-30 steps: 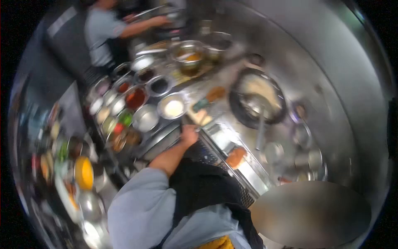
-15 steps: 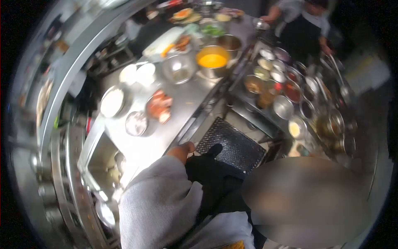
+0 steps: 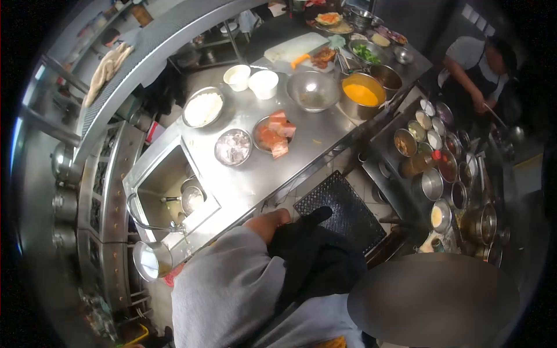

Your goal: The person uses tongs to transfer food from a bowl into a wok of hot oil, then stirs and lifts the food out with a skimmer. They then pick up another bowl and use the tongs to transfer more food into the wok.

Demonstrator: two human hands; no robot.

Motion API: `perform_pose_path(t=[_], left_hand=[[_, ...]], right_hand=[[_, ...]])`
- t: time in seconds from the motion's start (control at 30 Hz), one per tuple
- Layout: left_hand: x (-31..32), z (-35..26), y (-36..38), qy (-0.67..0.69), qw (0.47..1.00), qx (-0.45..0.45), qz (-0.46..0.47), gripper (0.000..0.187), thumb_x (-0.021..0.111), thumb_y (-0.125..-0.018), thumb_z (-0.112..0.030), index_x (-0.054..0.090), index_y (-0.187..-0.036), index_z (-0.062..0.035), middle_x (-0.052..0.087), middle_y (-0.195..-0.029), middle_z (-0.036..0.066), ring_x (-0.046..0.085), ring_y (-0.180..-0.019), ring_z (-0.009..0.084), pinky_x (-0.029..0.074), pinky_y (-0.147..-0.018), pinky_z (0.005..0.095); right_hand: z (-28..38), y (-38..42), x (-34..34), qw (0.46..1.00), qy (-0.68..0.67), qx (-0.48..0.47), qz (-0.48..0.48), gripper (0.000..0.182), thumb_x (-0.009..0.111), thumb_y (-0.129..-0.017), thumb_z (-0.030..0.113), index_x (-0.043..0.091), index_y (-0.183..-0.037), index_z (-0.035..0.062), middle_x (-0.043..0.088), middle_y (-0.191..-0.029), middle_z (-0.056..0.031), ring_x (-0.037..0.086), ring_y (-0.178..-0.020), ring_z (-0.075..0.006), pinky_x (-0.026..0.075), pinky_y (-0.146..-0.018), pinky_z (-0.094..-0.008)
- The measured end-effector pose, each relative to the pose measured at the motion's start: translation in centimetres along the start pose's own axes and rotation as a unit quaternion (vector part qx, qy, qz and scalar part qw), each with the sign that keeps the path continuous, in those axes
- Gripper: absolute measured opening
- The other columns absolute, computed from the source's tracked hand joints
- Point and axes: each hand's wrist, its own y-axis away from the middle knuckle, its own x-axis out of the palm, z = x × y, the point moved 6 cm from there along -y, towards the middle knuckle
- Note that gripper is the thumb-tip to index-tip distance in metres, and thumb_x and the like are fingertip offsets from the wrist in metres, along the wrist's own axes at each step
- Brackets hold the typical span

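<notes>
Steel counter (image 3: 249, 180) edge just beyond left hand (image 3: 268, 223), sink (image 3: 159, 182) beside

Right hand not in view; left hand (image 3: 268, 223) half hidden behind grey sleeve (image 3: 226, 290), grip unreadable; blurred oval patch (image 3: 434, 298) masks lower right.

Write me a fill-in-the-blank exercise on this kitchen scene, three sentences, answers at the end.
1. The big pot near the far end of the steel counter holds something coloured ____.
2. The two white cups stand side by side next to the empty steel ____.
3. A pan lies down inside the ____, which is set into the counter near the person's left hand.

Missing words: orange; bowl; sink
</notes>
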Motion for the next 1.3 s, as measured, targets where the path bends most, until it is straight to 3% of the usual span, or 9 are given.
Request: perform_pose_path(t=[0.3, 0.37, 0.47, 0.57, 0.77, 0.87, 1.07, 1.27, 1.3], left_hand=[[-1.0, -5.7, -1.1, -0.227, 0.957, 0.179, 0.029, 0.018, 0.058, -0.073, -0.015, 0.073, -0.074, -0.0048, 0.068, -0.067, 0.015, 0.069, -0.064, 0.0268, 0.056, -0.063, 0.0364], [-4.7, -10.4, 4.6, -0.232, 0.922, 0.287, -0.116, 0.023, 0.056, -0.076, -0.020, 0.073, -0.076, -0.0058, 0.069, -0.071, 0.015, 0.069, -0.064, 0.0278, 0.056, -0.063, 0.0382], [-3.3, -11.6, 1.3, -0.133, 0.964, 0.227, -0.047, 0.028, 0.055, -0.078, -0.026, 0.074, -0.083, -0.0076, 0.071, -0.086, 0.017, 0.071, -0.074, 0.0301, 0.057, -0.068, 0.0413], [4.5, -9.4, -11.4, -0.266, 0.891, 0.367, -0.009, 0.033, 0.051, -0.081, -0.031, 0.074, -0.091, -0.0097, 0.070, -0.100, 0.017, 0.070, -0.088, 0.0322, 0.056, -0.077, 0.0437], [2.2, -11.2, -0.8, -0.439, 0.769, 0.460, -0.066, 0.014, 0.061, -0.077, -0.017, 0.068, -0.069, -0.0080, 0.066, -0.075, 0.015, 0.066, -0.078, 0.0321, 0.053, -0.066, 0.0450], [-0.3, -10.6, 1.8, -0.345, 0.888, 0.303, 0.002, 0.041, 0.049, -0.086, -0.039, 0.073, -0.096, -0.0078, 0.069, -0.104, 0.018, 0.067, -0.095, 0.0347, 0.054, -0.083, 0.0462], [1.5, -7.8, -3.4, -0.401, 0.871, 0.257, 0.120, 0.035, 0.053, -0.084, -0.034, 0.073, -0.097, -0.0078, 0.070, -0.099, 0.017, 0.068, -0.092, 0.0352, 0.054, -0.082, 0.0450], [0.6, -13.0, -0.3, -0.569, 0.667, 0.481, 0.009, 0.031, 0.056, -0.081, -0.029, 0.073, -0.094, -0.0074, 0.071, -0.090, 0.016, 0.068, -0.084, 0.0311, 0.054, -0.074, 0.0433], [0.4, -14.9, 1.8, -0.557, 0.708, 0.431, 0.050, 0.030, 0.056, -0.082, -0.029, 0.073, -0.093, -0.0077, 0.071, -0.092, 0.015, 0.068, -0.083, 0.0299, 0.054, -0.072, 0.0429]], right_hand=[[-4.9, 3.2, 0.9, 0.999, -0.010, 0.031, 0.006, 0.024, 0.052, -0.089, 0.025, 0.063, -0.082, 0.0048, 0.061, -0.070, -0.0108, 0.057, -0.057, -0.0258, 0.045, -0.051, -0.0405], [-6.3, 4.0, 1.2, 0.999, -0.017, 0.041, 0.005, 0.024, 0.051, -0.089, 0.025, 0.062, -0.082, 0.0048, 0.061, -0.070, -0.0106, 0.057, -0.057, -0.0256, 0.045, -0.050, -0.0401], [-8.4, 5.4, 1.9, 0.998, -0.029, 0.052, 0.007, 0.024, 0.051, -0.090, 0.025, 0.062, -0.083, 0.0049, 0.061, -0.070, -0.0104, 0.057, -0.056, -0.0253, 0.045, -0.049, -0.0395], [-9.9, 7.0, 2.9, 0.997, -0.042, 0.065, 0.008, 0.024, 0.050, -0.091, 0.025, 0.062, -0.083, 0.0049, 0.061, -0.070, -0.0102, 0.057, -0.056, -0.0249, 0.045, -0.048, -0.0389], [-13.9, 8.9, 4.1, 0.993, -0.079, 0.088, 0.002, 0.025, 0.049, -0.092, 0.025, 0.062, -0.083, 0.0049, 0.061, -0.069, -0.0097, 0.057, -0.055, -0.0243, 0.044, -0.046, -0.0377], [-16.2, 10.1, 4.9, 0.990, -0.104, 0.099, -0.006, 0.025, 0.049, -0.092, 0.024, 0.061, -0.083, 0.0049, 0.061, -0.069, -0.0095, 0.057, -0.055, -0.0239, 0.044, -0.045, -0.0371], [-20.8, 13.1, 7.0, 0.981, -0.150, 0.120, -0.013, 0.025, 0.048, -0.093, 0.024, 0.061, -0.084, 0.0050, 0.060, -0.069, -0.0090, 0.057, -0.054, -0.0232, 0.043, -0.043, -0.0359], [-26.4, 17.9, 10.2, 0.960, -0.239, 0.137, -0.045, 0.026, 0.047, -0.095, 0.024, 0.061, -0.084, 0.0050, 0.060, -0.068, -0.0086, 0.057, -0.054, -0.0225, 0.043, -0.041, -0.0347], [-27.3, 18.9, 10.8, 0.950, -0.273, 0.138, -0.065, 0.026, 0.046, -0.095, 0.024, 0.060, -0.084, 0.0050, 0.060, -0.068, -0.0085, 0.057, -0.054, -0.0224, 0.043, -0.040, -0.0345]])
